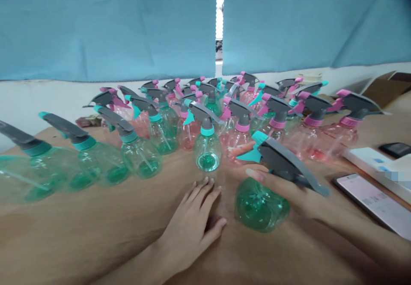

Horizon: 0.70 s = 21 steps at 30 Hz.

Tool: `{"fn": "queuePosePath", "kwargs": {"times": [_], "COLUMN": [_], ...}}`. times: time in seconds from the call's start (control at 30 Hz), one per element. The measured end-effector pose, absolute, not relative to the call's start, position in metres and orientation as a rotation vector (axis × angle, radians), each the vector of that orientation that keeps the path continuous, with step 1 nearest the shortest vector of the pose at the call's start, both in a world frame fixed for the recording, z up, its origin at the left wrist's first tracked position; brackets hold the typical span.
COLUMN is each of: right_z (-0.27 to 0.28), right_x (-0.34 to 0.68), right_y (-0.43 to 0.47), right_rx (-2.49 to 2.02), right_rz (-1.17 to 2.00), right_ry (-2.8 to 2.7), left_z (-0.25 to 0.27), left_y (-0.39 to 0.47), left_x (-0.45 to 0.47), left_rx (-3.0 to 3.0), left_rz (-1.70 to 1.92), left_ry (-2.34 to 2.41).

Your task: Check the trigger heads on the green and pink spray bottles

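Observation:
My right hand point(279, 182) is wrapped round the neck of a green spray bottle point(261, 206) with a grey and turquoise trigger head. That bottle is tilted, and whether its base touches the table cannot be told. My left hand point(195, 216) lies flat on the table with its fingers spread, holding nothing. Just beyond its fingertips another green spray bottle point(207, 150) stands upright. To the left, a row of green spray bottles point(141, 156) runs toward the edge of view. Several pink spray bottles point(343, 131) stand behind my right hand.
The brown table point(105, 229) carries many more bottles, crowded toward the back. On the right lie a phone point(372, 203), a white box point(379, 169) and a dark object point(394, 149). An open cardboard box point(385, 90) is at the back right. Blue curtains point(109, 28) hang behind.

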State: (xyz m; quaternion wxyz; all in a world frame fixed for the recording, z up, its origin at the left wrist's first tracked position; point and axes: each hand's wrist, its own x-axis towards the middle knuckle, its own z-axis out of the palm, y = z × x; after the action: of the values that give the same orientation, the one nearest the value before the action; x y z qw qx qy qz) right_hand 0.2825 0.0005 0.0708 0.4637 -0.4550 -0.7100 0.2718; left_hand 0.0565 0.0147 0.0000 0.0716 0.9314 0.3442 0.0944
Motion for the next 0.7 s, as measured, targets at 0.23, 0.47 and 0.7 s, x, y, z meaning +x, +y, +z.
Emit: {"fn": "queuePosePath", "kwargs": {"times": [0.23, 0.47, 0.7], "right_z": [0.0705, 0.0682, 0.0666], "right_x": [0.2804, 0.2823, 0.2819], "right_y": [0.0005, 0.0012, 0.0032], "right_rx": [-1.036, -1.069, -1.059], "right_rz": [0.877, 0.852, 0.928], "right_ry": [-1.637, -1.626, -1.593], "left_z": [-0.0003, 0.0015, 0.0017], "left_y": [0.0149, 0.0143, 0.0155], "left_x": [0.0577, 0.0573, 0.0571], "left_rx": [2.806, 2.818, 2.827], "left_rz": [0.292, 0.255, 0.231], "left_ry": [1.032, 1.039, 1.043]}}
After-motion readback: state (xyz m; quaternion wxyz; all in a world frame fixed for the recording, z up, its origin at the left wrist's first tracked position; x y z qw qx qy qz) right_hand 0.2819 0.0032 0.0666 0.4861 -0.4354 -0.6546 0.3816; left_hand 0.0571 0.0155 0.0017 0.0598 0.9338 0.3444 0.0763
